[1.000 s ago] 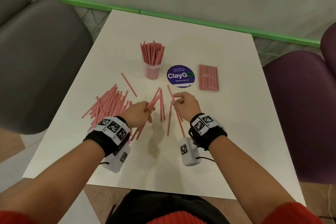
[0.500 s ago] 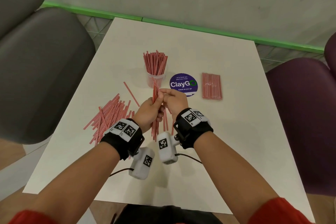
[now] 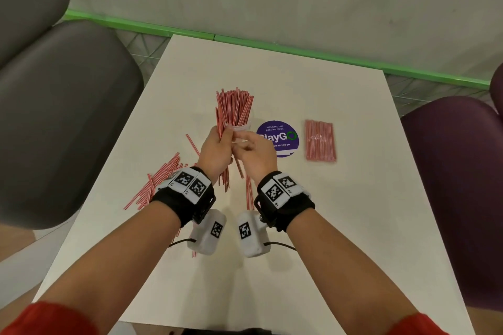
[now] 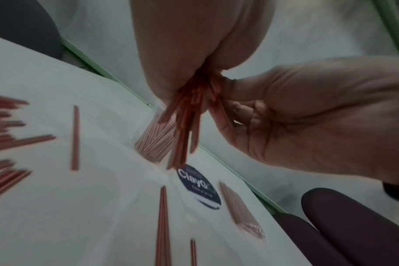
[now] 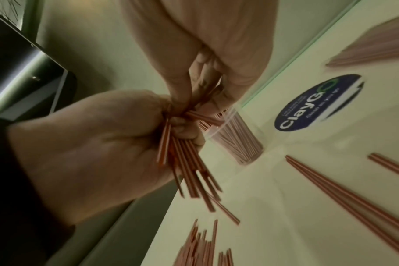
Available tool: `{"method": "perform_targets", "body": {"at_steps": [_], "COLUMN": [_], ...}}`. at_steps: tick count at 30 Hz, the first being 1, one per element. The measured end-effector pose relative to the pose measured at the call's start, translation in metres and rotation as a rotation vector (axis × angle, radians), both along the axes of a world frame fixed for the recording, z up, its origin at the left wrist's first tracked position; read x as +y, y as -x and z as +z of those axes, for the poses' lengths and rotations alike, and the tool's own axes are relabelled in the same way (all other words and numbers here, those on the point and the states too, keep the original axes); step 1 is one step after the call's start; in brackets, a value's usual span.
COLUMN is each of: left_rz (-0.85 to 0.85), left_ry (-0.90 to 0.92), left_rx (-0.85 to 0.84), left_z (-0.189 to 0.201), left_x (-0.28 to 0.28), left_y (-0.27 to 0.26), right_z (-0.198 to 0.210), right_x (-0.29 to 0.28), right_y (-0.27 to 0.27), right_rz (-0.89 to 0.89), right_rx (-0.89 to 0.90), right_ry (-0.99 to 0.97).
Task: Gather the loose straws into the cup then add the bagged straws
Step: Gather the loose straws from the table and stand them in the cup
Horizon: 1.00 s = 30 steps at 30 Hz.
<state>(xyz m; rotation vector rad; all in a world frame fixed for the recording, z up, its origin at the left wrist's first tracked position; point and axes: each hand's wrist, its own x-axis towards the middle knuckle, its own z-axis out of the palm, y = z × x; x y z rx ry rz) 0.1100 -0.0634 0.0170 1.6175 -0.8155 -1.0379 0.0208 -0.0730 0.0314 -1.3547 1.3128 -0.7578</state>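
A clear cup packed with red-and-white straws stands mid-table. Just in front of it my left hand grips an upright bundle of loose straws, held above the table. My right hand is pressed against it, and its fingertips pinch the same bundle near the top. More loose straws lie piled on the left, and a few lie under my right wrist. The bagged straws lie flat to the right. In the left wrist view the bundle hangs near the cup.
A round purple ClayGo sticker sits between the cup and the bag. One stray straw lies left of the cup. A grey chair stands at the left and a purple chair at the right of the white table.
Both hands rose off the table with picked-up straws and came together. The straws are now one upright bundle, carried forward to just in front of the cup.
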Motion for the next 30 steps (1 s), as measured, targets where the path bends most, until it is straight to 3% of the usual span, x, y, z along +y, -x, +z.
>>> {"method": "perform_targets", "body": {"at_steps": [7, 10, 14, 19, 24, 30], "left_rz": [0.29, 0.36, 0.364, 0.293, 0.268, 0.166], "left_ry": [0.221, 0.316, 0.356, 0.261, 0.015, -0.104], "left_rx": [0.015, 0.085, 0.047, -0.137, -0.674, -0.719], "left_z": [0.034, 0.043, 0.035, 0.006, -0.016, -0.041], "left_x": [-0.053, -0.08, -0.104, -0.105, -0.096, -0.089], "left_y": [-0.023, -0.033, -0.032, -0.019, -0.006, -0.013], "right_z": [0.007, -0.005, -0.016, -0.026, -0.029, -0.03], "right_x": [-0.042, -0.061, -0.077, -0.083, -0.085, -0.086], "right_y": [-0.002, 0.001, -0.002, -0.008, -0.006, -0.008], "right_rz": [-0.135, -0.181, -0.129, -0.015, 0.011, 0.003], "right_rx": [-0.08, 0.03, 0.198, 0.345, 0.412, 0.4], "right_ry": [0.059, 0.057, 0.056, 0.058, 0.105, 0.114]}}
